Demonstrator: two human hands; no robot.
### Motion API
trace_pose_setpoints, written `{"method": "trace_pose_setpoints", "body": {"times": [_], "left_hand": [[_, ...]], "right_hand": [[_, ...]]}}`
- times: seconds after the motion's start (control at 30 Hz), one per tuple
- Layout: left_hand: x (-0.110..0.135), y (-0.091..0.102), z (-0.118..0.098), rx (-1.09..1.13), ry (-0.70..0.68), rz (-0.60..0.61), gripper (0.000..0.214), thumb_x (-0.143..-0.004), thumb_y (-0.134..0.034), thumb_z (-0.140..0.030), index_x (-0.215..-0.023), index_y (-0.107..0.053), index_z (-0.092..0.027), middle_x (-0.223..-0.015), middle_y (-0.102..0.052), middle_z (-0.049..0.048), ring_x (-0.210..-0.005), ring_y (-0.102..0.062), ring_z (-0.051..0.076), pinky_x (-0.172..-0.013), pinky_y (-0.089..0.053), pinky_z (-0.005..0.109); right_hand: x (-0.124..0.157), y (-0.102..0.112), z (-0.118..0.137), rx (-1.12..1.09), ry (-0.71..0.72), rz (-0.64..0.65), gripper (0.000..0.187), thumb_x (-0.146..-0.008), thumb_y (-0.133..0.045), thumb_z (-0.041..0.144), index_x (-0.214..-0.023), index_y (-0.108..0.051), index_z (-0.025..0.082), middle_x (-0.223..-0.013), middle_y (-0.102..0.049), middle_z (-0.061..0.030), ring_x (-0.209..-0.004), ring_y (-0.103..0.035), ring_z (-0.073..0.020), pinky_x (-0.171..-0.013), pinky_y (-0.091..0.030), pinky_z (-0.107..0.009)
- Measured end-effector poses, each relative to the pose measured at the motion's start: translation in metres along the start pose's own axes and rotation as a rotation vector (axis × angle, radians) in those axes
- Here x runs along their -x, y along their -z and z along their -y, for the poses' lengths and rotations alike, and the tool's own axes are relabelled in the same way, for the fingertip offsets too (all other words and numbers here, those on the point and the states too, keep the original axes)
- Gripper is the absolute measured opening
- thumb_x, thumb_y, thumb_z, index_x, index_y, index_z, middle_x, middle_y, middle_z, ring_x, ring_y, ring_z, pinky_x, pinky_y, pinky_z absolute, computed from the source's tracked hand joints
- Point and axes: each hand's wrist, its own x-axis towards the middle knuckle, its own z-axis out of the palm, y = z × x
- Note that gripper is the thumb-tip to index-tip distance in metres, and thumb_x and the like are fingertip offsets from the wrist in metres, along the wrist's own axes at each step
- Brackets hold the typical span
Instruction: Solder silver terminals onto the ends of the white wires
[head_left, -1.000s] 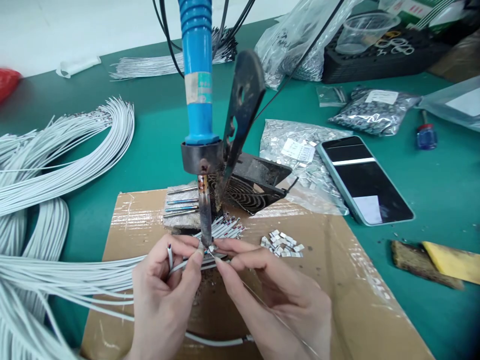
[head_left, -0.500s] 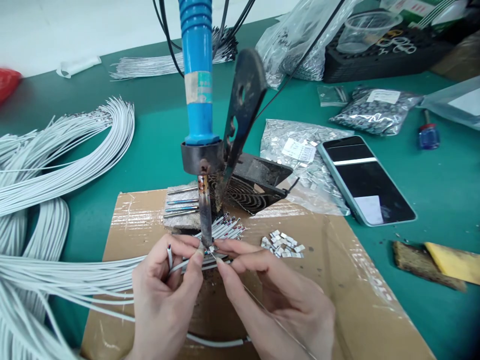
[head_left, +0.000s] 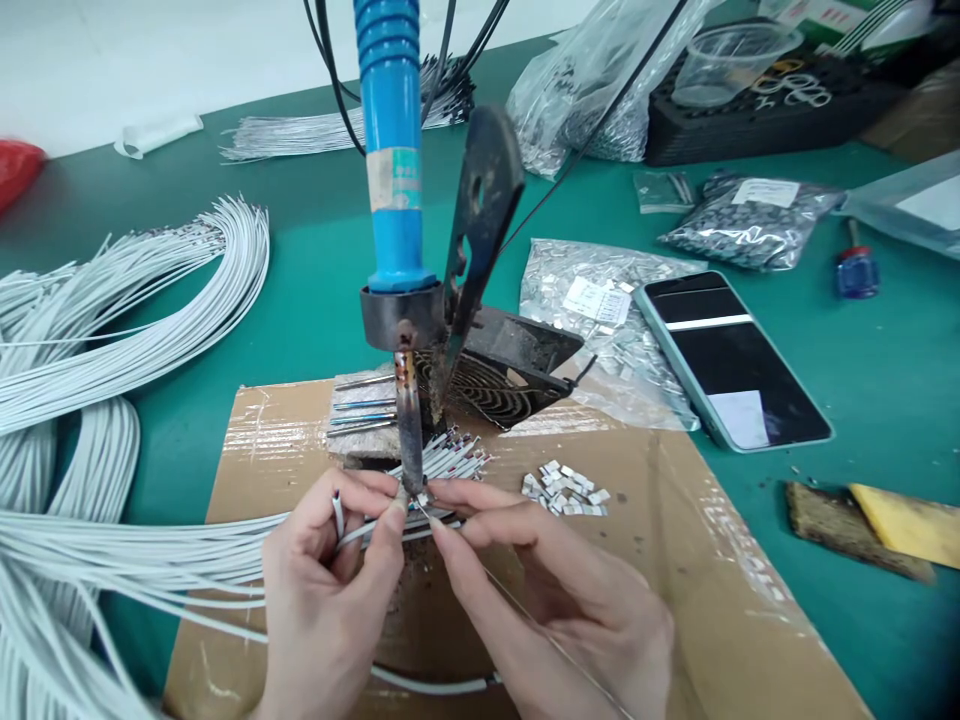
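A soldering iron (head_left: 396,150) with a blue handle is clamped upright in a holder (head_left: 401,318), its tip pointing down between my hands. My left hand (head_left: 337,580) is closed, pinching a white cable (head_left: 352,537) whose end is at the tip. My right hand (head_left: 555,590) pinches a thin solder wire (head_left: 517,605) that trails down across the palm, and its fingertips are near the tip too. A tiny metal piece (head_left: 421,500) shows between the fingertips right under the iron. Behind the hands lie several white cables (head_left: 457,458) with stripped ends.
Small metal tabs (head_left: 566,488) lie on the cardboard (head_left: 697,560) to the right. A black fan (head_left: 495,380) stands behind the iron. Bundled white cables (head_left: 150,330) fill the left. A phone (head_left: 739,360), a bag of tabs (head_left: 585,300) and a yellow sponge (head_left: 907,525) are at right.
Almost nothing differs. Both hands keep their pinch under the iron tip, and the view has shifted very slightly.
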Motion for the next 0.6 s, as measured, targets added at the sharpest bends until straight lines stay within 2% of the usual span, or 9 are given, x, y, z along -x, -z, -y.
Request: {"method": "trace_pose_setpoints", "body": {"times": [0.1, 0.27, 0.4, 0.6], "left_hand": [[-0.0001, 0.0017, 0.0009, -0.003, 0.005, 0.016, 0.017, -0.089, -0.076, -0.017, -0.072, -0.073, -0.022, -0.085, -0.077, 0.0011, -0.06, -0.065, 0.011, -0.051, -0.049, 0.015], [-0.0012, 0.0021, 0.0024, 0.012, -0.001, 0.044, 0.017, -0.089, -0.076, -0.015, -0.074, -0.073, -0.022, -0.086, -0.077, 0.0006, -0.07, -0.071, 0.012, -0.061, -0.054, 0.014], [-0.0019, 0.002, 0.0031, -0.006, -0.021, 0.052, 0.018, -0.09, -0.075, -0.014, -0.074, -0.073, -0.022, -0.086, -0.077, -0.0001, -0.073, -0.073, 0.012, -0.063, -0.055, 0.013], [-0.0003, 0.003, 0.003, -0.026, -0.017, 0.059, 0.018, -0.09, -0.075, -0.015, -0.074, -0.073, -0.023, -0.086, -0.078, -0.0002, -0.069, -0.07, 0.011, -0.057, -0.052, 0.012]], "right_hand": [[0.0002, -0.0005, -0.0004, 0.001, -0.004, 0.002, 0.019, -0.084, -0.076, 0.011, -0.073, -0.072, 0.025, -0.096, -0.086, -0.0017, -0.082, -0.083, -0.0184, -0.081, -0.065, -0.025], [0.0001, -0.0003, -0.002, 0.02, -0.015, -0.005, 0.018, -0.085, -0.076, 0.014, -0.072, -0.072, 0.025, -0.094, -0.086, -0.0021, -0.08, -0.082, -0.0185, -0.079, -0.065, -0.025], [-0.0003, 0.0004, -0.0025, 0.011, 0.008, -0.009, 0.018, -0.085, -0.077, 0.012, -0.073, -0.073, 0.026, -0.095, -0.086, 0.0018, -0.08, -0.082, -0.015, -0.08, -0.064, -0.021], [-0.0009, 0.0001, -0.0019, -0.006, 0.026, -0.023, 0.02, -0.083, -0.078, 0.009, -0.073, -0.075, 0.026, -0.094, -0.087, -0.0002, -0.079, -0.082, -0.0173, -0.078, -0.066, -0.025]]}}
